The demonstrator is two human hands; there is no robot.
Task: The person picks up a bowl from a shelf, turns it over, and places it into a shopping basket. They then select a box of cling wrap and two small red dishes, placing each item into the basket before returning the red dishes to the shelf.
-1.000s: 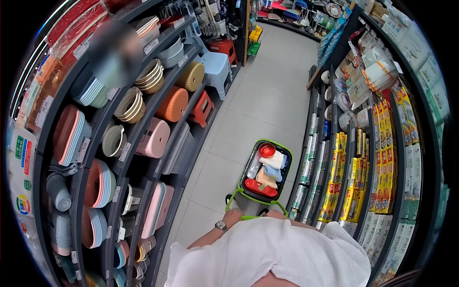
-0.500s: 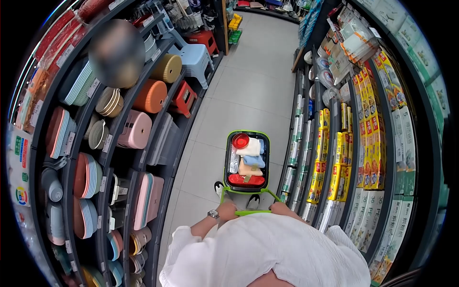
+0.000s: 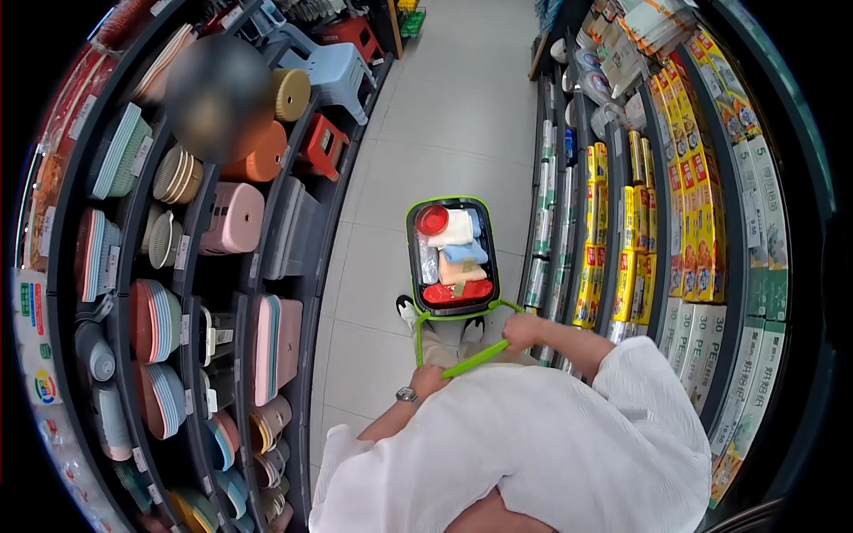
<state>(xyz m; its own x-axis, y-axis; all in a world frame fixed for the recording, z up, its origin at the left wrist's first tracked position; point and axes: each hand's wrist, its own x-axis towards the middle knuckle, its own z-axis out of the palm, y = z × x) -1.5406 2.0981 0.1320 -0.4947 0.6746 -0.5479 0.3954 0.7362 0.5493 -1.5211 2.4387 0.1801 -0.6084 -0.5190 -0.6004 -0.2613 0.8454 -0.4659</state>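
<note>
My left hand (image 3: 428,380), with a watch on its wrist, is closed on the lower left end of the green basket handle (image 3: 476,359). Higher up on the right, my right hand (image 3: 522,330) grips the handle's other end, so the bar is tilted. In front of my feet is the black basket (image 3: 410,253) with a green rim. It holds a red round container (image 3: 433,220), folded white cloth (image 3: 451,228), blue cloth (image 3: 466,251), peach cloth (image 3: 459,274), a red packet (image 3: 458,292) and a clear wrapped item (image 3: 429,264).
Shelves on the left carry basins, a pink stool (image 3: 235,218), a red stool (image 3: 323,147) and a light blue chair (image 3: 333,71). Yellow boxes (image 3: 697,195) and rolls fill the right shelves. The tiled aisle floor (image 3: 444,107) runs ahead between them.
My right hand has risen forward with its end of the handle, tilting the bar. The basket has shifted up and left in view, and the shelves have moved with the camera.
</note>
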